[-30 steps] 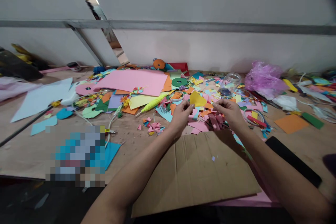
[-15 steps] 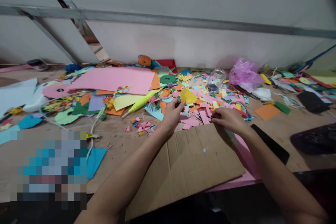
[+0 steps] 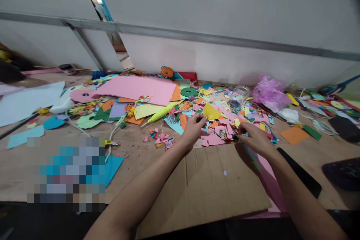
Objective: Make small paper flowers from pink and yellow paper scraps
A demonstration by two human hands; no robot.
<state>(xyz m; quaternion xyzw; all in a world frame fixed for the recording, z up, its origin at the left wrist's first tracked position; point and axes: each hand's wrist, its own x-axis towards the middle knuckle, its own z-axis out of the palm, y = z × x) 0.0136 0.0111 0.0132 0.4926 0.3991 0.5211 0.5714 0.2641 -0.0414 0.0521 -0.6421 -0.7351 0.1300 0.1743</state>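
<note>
A small yellow piece of paper (image 3: 211,111) is pinched between the thumb and fingers of my left hand (image 3: 195,129), over the heap of scraps. My right hand (image 3: 251,135) is curled closed just to its right, above pink paper scraps (image 3: 215,138). Whatever its fingers hold, if anything, is hidden in shadow. Below both hands a brown cardboard sheet (image 3: 209,183) lies at the table's front edge, between my forearms. One tiny pale scrap (image 3: 225,173) rests on it. Pink sheets (image 3: 270,176) stick out from under its right side.
Behind the scraps stand a clear jar (image 3: 239,97) and a pink plastic bag (image 3: 270,92). A large pink sheet (image 3: 137,88) and a yellow-green yarn-wrapped tool (image 3: 163,113) lie to the left. A black phone (image 3: 299,172) lies right of the cardboard. White cables (image 3: 112,135) cross the left side.
The whole view has shifted, so things appear further right and lower. My right hand has moved slightly away from the left one. The yellow paper stays in my left hand.
</note>
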